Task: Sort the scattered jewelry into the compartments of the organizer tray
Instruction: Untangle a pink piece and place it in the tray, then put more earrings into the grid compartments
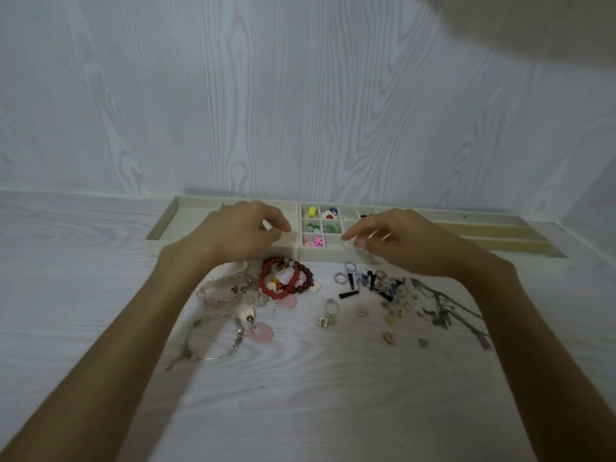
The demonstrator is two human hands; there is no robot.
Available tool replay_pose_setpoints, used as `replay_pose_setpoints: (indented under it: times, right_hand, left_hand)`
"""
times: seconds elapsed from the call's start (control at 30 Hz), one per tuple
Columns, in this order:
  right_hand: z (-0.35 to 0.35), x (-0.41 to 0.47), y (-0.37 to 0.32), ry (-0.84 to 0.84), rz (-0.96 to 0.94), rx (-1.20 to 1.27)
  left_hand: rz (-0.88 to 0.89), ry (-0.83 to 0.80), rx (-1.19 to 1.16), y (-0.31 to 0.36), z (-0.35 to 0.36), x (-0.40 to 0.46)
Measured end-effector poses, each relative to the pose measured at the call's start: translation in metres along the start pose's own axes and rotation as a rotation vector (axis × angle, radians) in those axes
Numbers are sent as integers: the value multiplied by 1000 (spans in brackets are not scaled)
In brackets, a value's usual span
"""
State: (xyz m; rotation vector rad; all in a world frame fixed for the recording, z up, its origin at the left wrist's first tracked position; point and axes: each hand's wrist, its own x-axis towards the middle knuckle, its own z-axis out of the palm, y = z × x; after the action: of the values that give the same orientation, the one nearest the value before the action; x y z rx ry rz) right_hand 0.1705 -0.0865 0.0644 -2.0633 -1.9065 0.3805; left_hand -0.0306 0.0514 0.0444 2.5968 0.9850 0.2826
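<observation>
The left hand [238, 233] hovers over the left section of the organizer tray [186, 211], fingers loosely curled with thumb and forefinger drawn close together — whether they pinch something small cannot be told at this blur. The right hand [405, 243] hangs over the tray's near right edge, fingers relaxed and half-curled, fingertips pointing left toward the small square compartments; nothing can be seen between them. Those compartments hold a yellow bead [312, 211], a white flower with a red centre [330, 215], green pieces [328, 227] and a pink flower [316, 242]. The tray lies along the far edge of the worktop [300, 395], against the wood-grain wall [300, 95], with long narrow channels at its right end. Just in front of the tray the unsorted jewelry is scattered: red bead bracelets [286, 278] in a heap, pale pink bead strands [226, 288] to their left, a pink disc pendant [260, 333], a thin silver bangle [213, 338], silver rings [340, 277], black drop pieces [350, 285] and — beneath the right forearm — a grey chain [446, 308].
</observation>
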Motion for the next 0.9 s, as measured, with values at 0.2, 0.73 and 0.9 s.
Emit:
replay_pose_setpoints:
  times: [0.2,0.73,0.9]
  right_hand:
    - [41,-31,-37,46,-101,54]
    - [125,-14,-65,125,-251,7]
    - [106,-19,-67,29,-42,584]
  left_hand:
    - [-30,233,-189,-27,12,-47]
    - [66,-63,-729,-37,23,-68]
    - [-2,-109,-826,-36,20,-71]
